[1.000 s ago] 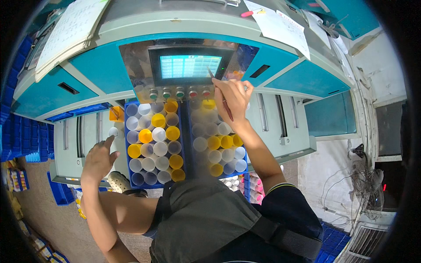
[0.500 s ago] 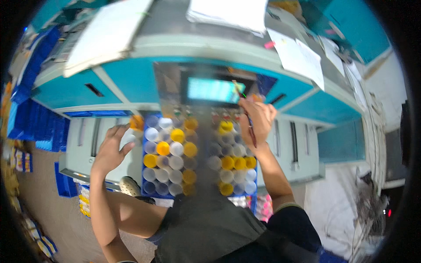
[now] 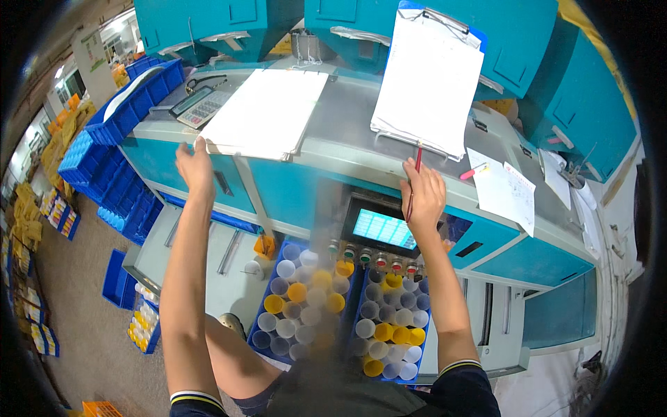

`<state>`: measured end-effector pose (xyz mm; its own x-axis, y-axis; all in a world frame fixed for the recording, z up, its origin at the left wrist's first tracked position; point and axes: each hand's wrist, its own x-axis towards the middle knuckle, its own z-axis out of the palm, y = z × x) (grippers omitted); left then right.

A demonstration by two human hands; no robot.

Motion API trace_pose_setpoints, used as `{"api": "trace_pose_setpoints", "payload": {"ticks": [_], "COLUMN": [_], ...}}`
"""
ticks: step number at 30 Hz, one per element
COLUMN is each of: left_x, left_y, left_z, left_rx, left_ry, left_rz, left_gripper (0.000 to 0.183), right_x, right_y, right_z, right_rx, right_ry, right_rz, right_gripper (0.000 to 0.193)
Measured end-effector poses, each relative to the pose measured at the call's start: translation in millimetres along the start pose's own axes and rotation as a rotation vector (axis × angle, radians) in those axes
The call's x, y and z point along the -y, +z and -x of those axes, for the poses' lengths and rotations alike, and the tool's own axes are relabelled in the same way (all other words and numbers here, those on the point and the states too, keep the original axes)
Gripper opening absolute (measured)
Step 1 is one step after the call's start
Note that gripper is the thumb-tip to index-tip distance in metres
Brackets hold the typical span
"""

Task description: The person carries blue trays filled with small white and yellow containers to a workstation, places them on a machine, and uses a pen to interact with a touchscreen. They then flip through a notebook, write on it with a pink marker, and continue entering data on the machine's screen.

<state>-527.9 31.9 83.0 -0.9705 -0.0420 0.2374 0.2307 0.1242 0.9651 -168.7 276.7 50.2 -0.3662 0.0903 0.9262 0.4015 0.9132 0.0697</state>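
Note:
My right hand [image 3: 425, 198] is closed around a slim dark red pen [image 3: 418, 158], which points up toward the lower edge of a clipboard [image 3: 474, 33] with white sheets [image 3: 432, 87]. The clipboard lies on the grey machine top, past my fingertips. My left hand [image 3: 196, 167] is raised at the near left corner of a stack of white paper [image 3: 267, 111]. Its thumb and fingers are apart; whether the thumb touches the paper I cannot tell. Below my right hand a lit screen [image 3: 383, 228] sits in the machine's front.
Blue crates [image 3: 360, 333] of white and yellow cups stand below the screen. A calculator [image 3: 203, 105] lies left of the paper stack. A pink marker [image 3: 474, 172] and loose sheets [image 3: 501, 194] lie at right. Stacked blue crates [image 3: 132, 177] stand at far left.
The view has tilted up, showing more of the machine top. My left hand has moved from beside the cups up to the paper stack. My right hand, with the pen, has moved toward the clipboard.

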Motion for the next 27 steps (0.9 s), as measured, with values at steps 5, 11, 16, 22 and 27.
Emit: {"api": "trace_pose_setpoints", "payload": {"ticks": [5, 11, 16, 22, 27], "left_x": [-0.2, -28.3, -31.9, -15.4, -24.1], "left_y": [7.8, 10.4, -1.4, -0.7, -6.4], "left_z": [-62.6, -46.4, 1.2, 14.3, 20.6], "left_rx": [0.287, 0.244, 0.161, 0.159, 0.367], "left_ry": [0.088, 0.112, 0.104, 0.077, -0.22], "left_rz": [-0.313, -0.758, -0.633, -0.181, 0.28], "left_gripper": [0.05, 0.042, 0.051, 0.037, 0.019], "right_x": [-2.9, -1.0, 19.6, 67.6, 90.6], "right_y": [0.2, -0.4, -0.3, 64.9, 128.8], "right_z": [0.2, -2.6, -21.6, -86.1, -127.9], "right_rx": [0.001, -0.021, -0.001, 0.319, 0.435], "right_ry": [-0.015, -0.028, 0.054, 0.159, 0.786], "right_rz": [-0.01, -0.01, -0.117, -0.294, -0.783], "right_gripper": [0.028, 0.026, 0.018, 0.018, 0.029]}}
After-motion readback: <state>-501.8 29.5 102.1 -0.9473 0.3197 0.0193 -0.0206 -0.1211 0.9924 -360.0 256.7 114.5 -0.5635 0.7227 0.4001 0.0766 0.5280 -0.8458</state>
